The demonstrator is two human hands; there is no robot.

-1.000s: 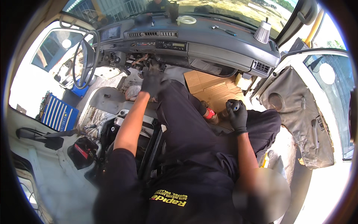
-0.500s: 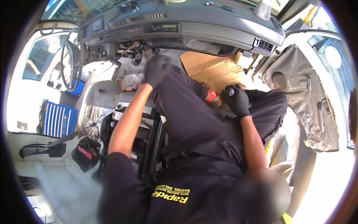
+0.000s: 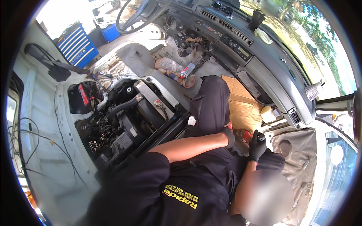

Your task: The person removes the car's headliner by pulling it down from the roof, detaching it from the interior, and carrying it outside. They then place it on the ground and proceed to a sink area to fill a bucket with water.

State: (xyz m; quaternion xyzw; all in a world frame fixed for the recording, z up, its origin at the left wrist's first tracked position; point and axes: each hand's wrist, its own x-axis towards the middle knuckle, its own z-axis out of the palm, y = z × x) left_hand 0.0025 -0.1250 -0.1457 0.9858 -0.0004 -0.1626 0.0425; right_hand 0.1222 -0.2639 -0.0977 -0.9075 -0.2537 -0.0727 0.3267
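My left hand, in a black glove, rests low beside my bent leg, its fingers turned down and mostly hidden. My right hand, also gloved in black, is closed around a dark handle with a round blue-ringed end; the rest of that thing is hidden. A shoe with red on it is just left of my right hand. On the floor ahead of my knee, a spray can with a red tip lies beside a clear plastic bag.
An open engine bay lies to my left, with a battery behind it. Cardboard covers the footwell. The dashboard spans the front, with a steering wheel at far left. A blue tool chest stands outside.
My left hand has drawn back from the floor near the plastic bag to beside my leg. The spray can now shows there. The view has turned left; my right hand keeps its hold.
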